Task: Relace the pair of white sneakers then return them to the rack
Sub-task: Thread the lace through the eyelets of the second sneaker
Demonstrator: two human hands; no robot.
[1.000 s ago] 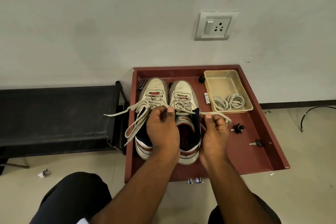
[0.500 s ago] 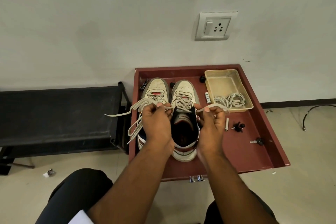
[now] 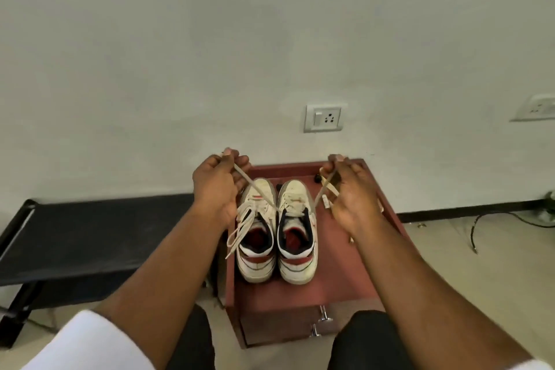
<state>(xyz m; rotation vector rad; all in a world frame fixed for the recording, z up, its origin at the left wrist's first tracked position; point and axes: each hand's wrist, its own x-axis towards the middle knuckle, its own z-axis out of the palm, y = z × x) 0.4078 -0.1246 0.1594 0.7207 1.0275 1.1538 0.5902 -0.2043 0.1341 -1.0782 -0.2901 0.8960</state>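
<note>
**Lace of the right sneaker pulled up and apart by both hands**

Seen from the head camera: two white sneakers side by side on a red-brown cabinet top (image 3: 345, 264), toes toward the wall (image 3: 270, 39), heels toward the person. Left sneaker (image 3: 256, 237) with its lace loose, hanging over the left side of the shoe. Right sneaker (image 3: 297, 234) with its lace (image 3: 255, 186) drawn up from the top eyelets in two strands, in a V shape.

Left hand (image 3: 217, 186) raised above and left of the shoes, fingers curled, pinching one strand near its end. Right hand (image 3: 350, 192) raised on the right side, well apart from the left, fingers curled round the other strand. Both strands straight, looking taut.

A small white thing near the right hand, perhaps a lace tip, too blurred to tell. Black bench (image 3: 90, 237) left of the cabinet. Wall socket (image 3: 324, 118) above the shoes. Black cable (image 3: 495, 219) on the floor at right. Two metal handles (image 3: 321, 320) on the cabinet front.
</note>
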